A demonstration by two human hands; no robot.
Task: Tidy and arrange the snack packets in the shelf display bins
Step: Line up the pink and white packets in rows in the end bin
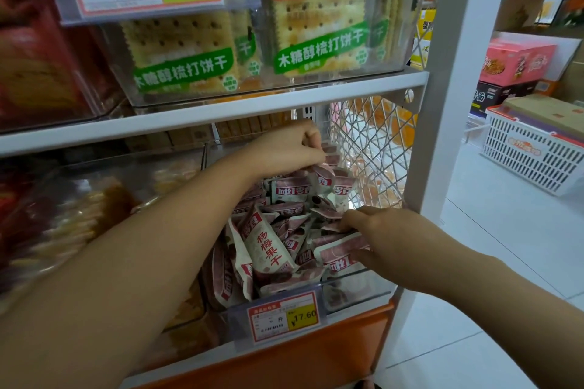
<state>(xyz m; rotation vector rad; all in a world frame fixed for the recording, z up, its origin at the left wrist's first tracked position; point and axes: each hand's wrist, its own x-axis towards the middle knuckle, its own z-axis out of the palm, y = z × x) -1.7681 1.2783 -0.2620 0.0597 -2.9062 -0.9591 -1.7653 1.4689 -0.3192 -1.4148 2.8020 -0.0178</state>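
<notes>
While my left hand (284, 148) is raised at the back of the clear bin (357, 287), its fingers curl tight and pinch the top of a dried-bayberry packet (322, 175), which dangles with its long axis roughly vertical. My right hand (366, 230) lies on the heap at the bin's right side, fingers bent over a packet there; I cannot tell whether they really clamp it. The snack packets (268, 246) fill this lower bin, behind the price tag (284, 314), in a jumble. The foremost one leans with its long axis running from upper left to lower right in view, sealed top towards the back, while its neighbours point every way. I judge the tidying barely under way here: nothing is yet lined up. The cracker packs (319, 25) above stand upright, faces forward.
</notes>
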